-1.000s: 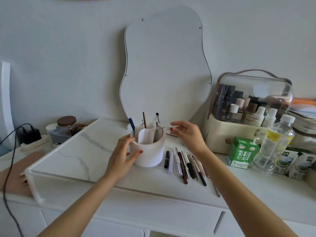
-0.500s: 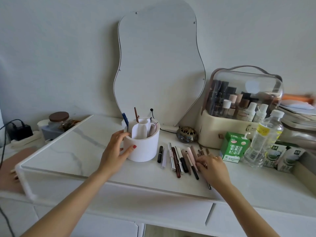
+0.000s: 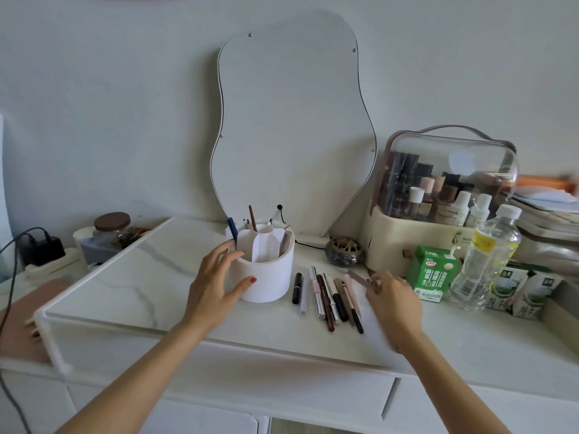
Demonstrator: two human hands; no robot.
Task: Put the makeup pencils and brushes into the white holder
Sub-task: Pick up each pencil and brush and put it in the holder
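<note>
The white round holder (image 3: 266, 283) stands on the marble top with a blue pen, a brown pencil and a few brushes upright in its compartments. My left hand (image 3: 213, 286) wraps its left side, thumb on the front wall. To the right of the holder, several makeup pencils and brushes (image 3: 329, 296) lie side by side. At the right end of that row my right hand (image 3: 394, 305) pinches the end of a grey-brown pencil (image 3: 357, 276), whose far tip points toward the holder.
A wavy mirror (image 3: 294, 126) leans on the wall behind. A brass incense burner (image 3: 344, 250), a clear-lidded cosmetics case (image 3: 438, 214), a green carton (image 3: 434, 274) and a water bottle (image 3: 485, 258) crowd the right. A jar (image 3: 111, 230) and charger (image 3: 42, 249) sit left.
My right hand came down from behind the holder to the right end of the pencil row and closed on a grey-brown pencil. My left hand stayed on the holder.
</note>
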